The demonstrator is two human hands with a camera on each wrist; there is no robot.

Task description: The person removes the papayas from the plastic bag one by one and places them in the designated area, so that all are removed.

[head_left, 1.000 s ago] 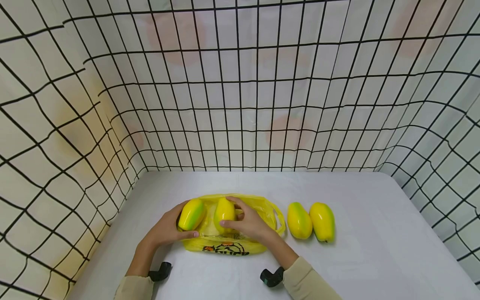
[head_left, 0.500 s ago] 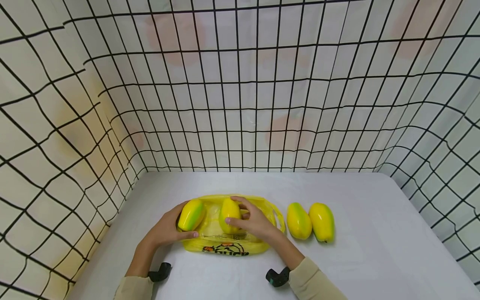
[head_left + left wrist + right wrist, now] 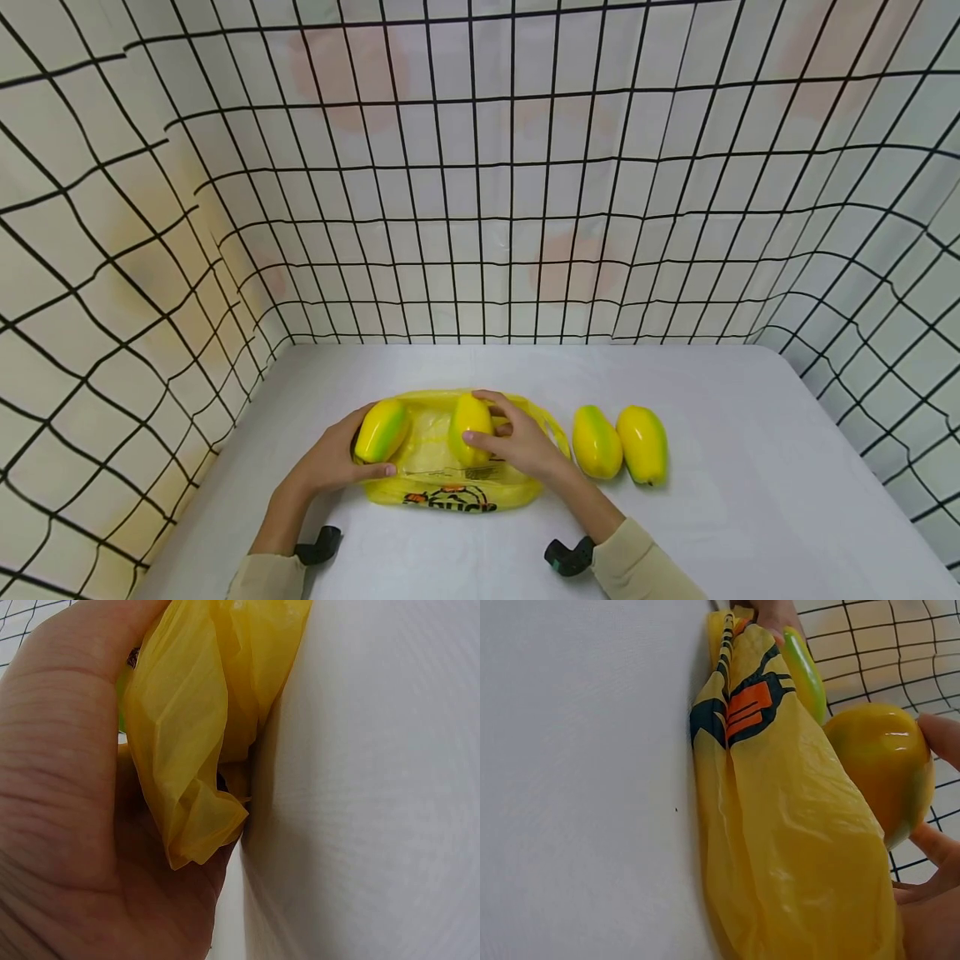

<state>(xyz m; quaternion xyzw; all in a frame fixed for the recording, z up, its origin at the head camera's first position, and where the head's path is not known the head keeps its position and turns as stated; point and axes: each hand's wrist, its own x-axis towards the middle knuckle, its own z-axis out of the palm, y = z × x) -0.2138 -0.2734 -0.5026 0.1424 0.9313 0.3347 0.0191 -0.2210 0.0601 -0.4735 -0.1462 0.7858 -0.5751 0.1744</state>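
Note:
A yellow plastic bag [image 3: 431,492] with black and orange print lies on the white table, its mouth spread wide. At the bag's left end, my left hand [image 3: 333,454] cups a glossy yellow-green, mango-like fruit [image 3: 384,432]; crumpled bag plastic [image 3: 180,742] lies against its palm in the left wrist view. My right hand [image 3: 517,442] grips a second such fruit [image 3: 468,429] over the bag's opening, thumb on the near side, fingers behind. In the right wrist view this fruit [image 3: 885,769] shows beyond the bag wall.
Two more yellow-green fruits, one [image 3: 597,442] beside the other [image 3: 642,444], lie on the table right of the bag. The bag's handle loop [image 3: 561,437] reaches toward them. A black wire grid [image 3: 513,208] over white sheeting stands at the back and sides.
My right hand has shifted a little to the right with its fruit, away from the left fruit. The left hand and its fruit have stayed in place.

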